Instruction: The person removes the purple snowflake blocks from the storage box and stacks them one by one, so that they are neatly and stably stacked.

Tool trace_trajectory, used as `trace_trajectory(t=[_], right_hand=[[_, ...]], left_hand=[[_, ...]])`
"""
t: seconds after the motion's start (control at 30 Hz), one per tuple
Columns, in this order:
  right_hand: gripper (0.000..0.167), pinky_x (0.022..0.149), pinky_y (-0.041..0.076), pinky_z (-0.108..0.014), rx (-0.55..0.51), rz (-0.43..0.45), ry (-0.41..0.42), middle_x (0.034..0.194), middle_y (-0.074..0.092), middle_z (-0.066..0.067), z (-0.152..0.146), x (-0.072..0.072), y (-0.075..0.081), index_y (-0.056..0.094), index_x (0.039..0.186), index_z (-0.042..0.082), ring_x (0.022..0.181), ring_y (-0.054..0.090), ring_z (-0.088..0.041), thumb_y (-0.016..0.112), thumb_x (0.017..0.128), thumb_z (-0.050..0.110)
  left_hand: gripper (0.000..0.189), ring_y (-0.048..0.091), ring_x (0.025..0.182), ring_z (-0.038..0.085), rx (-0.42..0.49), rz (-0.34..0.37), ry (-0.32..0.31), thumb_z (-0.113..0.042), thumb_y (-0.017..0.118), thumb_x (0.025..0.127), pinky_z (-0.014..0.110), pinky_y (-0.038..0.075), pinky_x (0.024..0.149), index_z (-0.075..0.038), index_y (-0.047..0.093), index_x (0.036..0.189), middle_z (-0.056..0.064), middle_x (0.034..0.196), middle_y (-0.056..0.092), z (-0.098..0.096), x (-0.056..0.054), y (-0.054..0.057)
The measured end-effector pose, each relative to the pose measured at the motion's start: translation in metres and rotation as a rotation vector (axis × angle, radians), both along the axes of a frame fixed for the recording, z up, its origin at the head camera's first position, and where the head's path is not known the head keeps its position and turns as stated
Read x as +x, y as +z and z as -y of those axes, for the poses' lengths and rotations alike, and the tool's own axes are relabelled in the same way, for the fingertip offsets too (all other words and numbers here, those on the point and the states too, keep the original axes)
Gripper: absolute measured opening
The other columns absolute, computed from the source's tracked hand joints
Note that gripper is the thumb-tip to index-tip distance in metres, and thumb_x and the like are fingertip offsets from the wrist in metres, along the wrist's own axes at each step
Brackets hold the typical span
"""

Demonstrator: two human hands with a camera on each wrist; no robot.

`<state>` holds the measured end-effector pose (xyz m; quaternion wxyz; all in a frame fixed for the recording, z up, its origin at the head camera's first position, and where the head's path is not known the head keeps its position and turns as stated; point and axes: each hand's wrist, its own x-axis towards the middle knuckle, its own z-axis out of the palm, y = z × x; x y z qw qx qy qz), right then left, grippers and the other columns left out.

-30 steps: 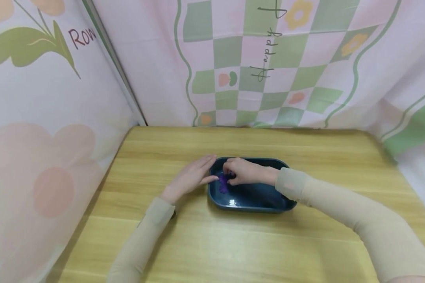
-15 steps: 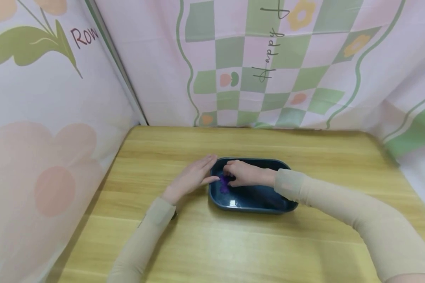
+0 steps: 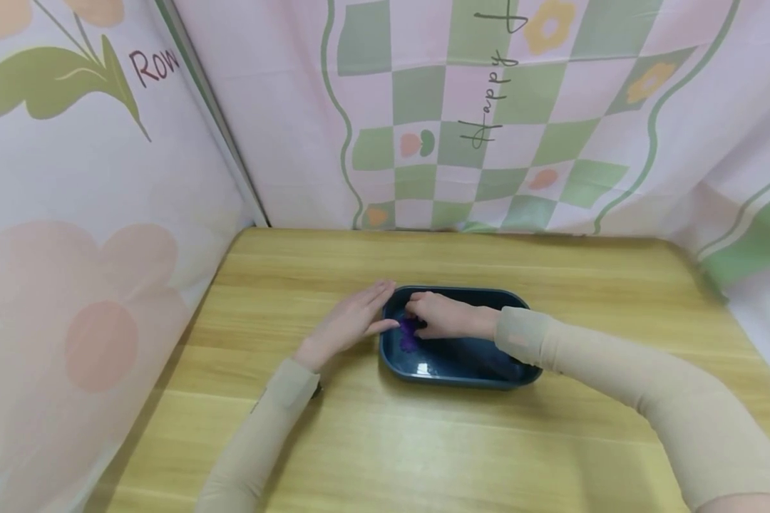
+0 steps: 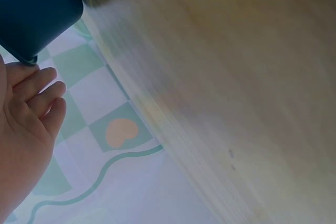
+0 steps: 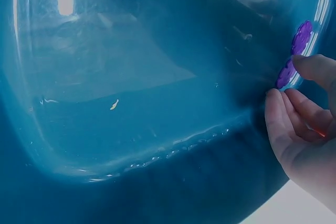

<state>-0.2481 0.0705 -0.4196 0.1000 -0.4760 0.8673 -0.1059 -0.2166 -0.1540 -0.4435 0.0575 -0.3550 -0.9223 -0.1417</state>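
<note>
A dark blue tub (image 3: 462, 383) with rounded corners stands on the table. My left hand (image 3: 346, 320) lies at its left end, fingers extended along the rim and thumb reaching over it; the left wrist view shows the fingertips right at the tub's rim (image 4: 29, 60). Inside the tub, my right hand (image 3: 445, 315) pinches a purple scalloped piece (image 5: 286, 73) between thumb and fingers, close to the wall. A second purple scalloped piece (image 5: 301, 36) adjoins it. A small orange bit (image 5: 316, 132) shows among the right fingers.
The tub's floor (image 5: 131, 66) is glossy, with a tiny yellow fleck (image 5: 114, 104) on it. Wood-grain table (image 3: 423, 449) surrounds the tub. Patterned curtains (image 3: 475, 107) hang behind it and along the left side.
Both hands keep their places at the tub, with the right fingers still on the purple piece. The whole scene shifts very slightly rightward in the head view.
</note>
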Motion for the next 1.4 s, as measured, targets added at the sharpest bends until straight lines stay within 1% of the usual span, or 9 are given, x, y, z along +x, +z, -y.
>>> trace_trajectory(t=[0.13,0.23,0.47,0.8,1.07,1.23,1.4], right_hand=[[0.027,0.079,0.062,-0.032,0.001,-0.02,0.022,0.102,0.069,-0.016,0.001,0.0008,0.0015,0.069,0.107,-0.004,0.09,0.067,-0.021,0.077,0.085,0.01],[0.026,0.08,0.062,-0.032,0.006,-0.033,0.028,0.102,0.069,-0.015,0.0014,-0.0005,-0.0007,0.07,0.106,-0.003,0.09,0.067,-0.021,0.076,0.085,0.011],[0.025,0.08,0.062,-0.033,0.002,-0.036,0.035,0.102,0.07,-0.015,0.0004,-0.0029,-0.0034,0.071,0.106,-0.002,0.09,0.067,-0.021,0.076,0.086,0.01],[0.021,0.075,0.061,-0.028,0.013,-0.062,0.037,0.097,0.069,-0.012,0.0002,-0.0046,-0.0083,0.071,0.101,-0.001,0.085,0.066,-0.017,0.077,0.085,0.01],[0.018,0.072,0.06,-0.028,0.008,-0.062,0.044,0.094,0.068,-0.012,-0.0016,-0.0032,-0.0044,0.071,0.097,-0.001,0.082,0.065,-0.018,0.077,0.083,0.009],[0.019,0.073,0.061,-0.029,0.013,-0.061,0.033,0.094,0.067,-0.012,-0.0038,-0.0015,-0.002,0.07,0.097,-0.002,0.083,0.065,-0.019,0.077,0.083,0.008],[0.024,0.077,0.061,-0.03,0.03,-0.052,0.026,0.099,0.067,-0.013,-0.0039,-0.0014,-0.0029,0.07,0.103,-0.001,0.089,0.066,-0.019,0.077,0.084,0.011]], left_hand=[[0.071,0.037,0.148,0.03,-0.007,0.015,0.003,-0.046,0.052,0.101,0.046,0.037,0.121,-0.001,0.033,0.153,0.018,0.158,0.039,0.0001,-0.0003,0.0006],[0.072,0.036,0.148,0.029,-0.012,0.026,0.007,-0.046,0.052,0.101,0.046,0.036,0.122,-0.002,0.032,0.154,0.018,0.158,0.038,0.0002,-0.0004,0.0011],[0.072,0.036,0.148,0.029,-0.015,0.036,0.007,-0.046,0.051,0.101,0.047,0.036,0.121,-0.002,0.031,0.154,0.018,0.158,0.038,0.0003,-0.0013,0.0007],[0.071,0.039,0.147,0.031,-0.008,0.006,-0.005,-0.045,0.053,0.101,0.047,0.037,0.121,0.0,0.033,0.153,0.018,0.157,0.039,0.0,-0.0009,0.0003],[0.071,0.039,0.147,0.03,-0.013,-0.002,0.002,-0.046,0.052,0.101,0.044,0.037,0.121,-0.001,0.034,0.153,0.017,0.157,0.039,-0.0004,-0.001,-0.0012],[0.072,0.04,0.146,0.03,-0.018,-0.016,0.003,-0.047,0.052,0.101,0.045,0.038,0.121,-0.002,0.033,0.153,0.017,0.157,0.04,-0.0002,-0.0013,-0.0017],[0.072,0.039,0.146,0.03,-0.02,-0.021,0.006,-0.047,0.052,0.1,0.045,0.038,0.121,-0.001,0.034,0.153,0.018,0.157,0.04,0.0002,-0.0011,-0.0023]])
